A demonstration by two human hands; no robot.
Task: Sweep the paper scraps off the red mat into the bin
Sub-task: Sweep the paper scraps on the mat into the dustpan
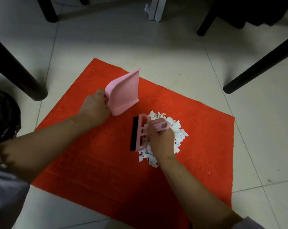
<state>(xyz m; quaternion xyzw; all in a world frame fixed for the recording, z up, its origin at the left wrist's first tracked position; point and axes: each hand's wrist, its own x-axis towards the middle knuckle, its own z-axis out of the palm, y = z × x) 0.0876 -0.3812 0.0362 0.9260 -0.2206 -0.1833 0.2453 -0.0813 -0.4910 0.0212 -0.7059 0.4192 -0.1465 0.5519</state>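
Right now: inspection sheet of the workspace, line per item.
Surface: red mat flat on a pale tiled floor.
Job's things: paper scraps piled on the mat's right half; pink dustpan held tilted above the mat; pink brush with dark bristles at the pile's left edge; bin not identifiable.
Clutter: a white scrap on the floor near the top.
Grips: left hand holds the dustpan; right hand holds the brush.
Cables: nothing seen.
Surroundings: dark furniture legs around the mat.
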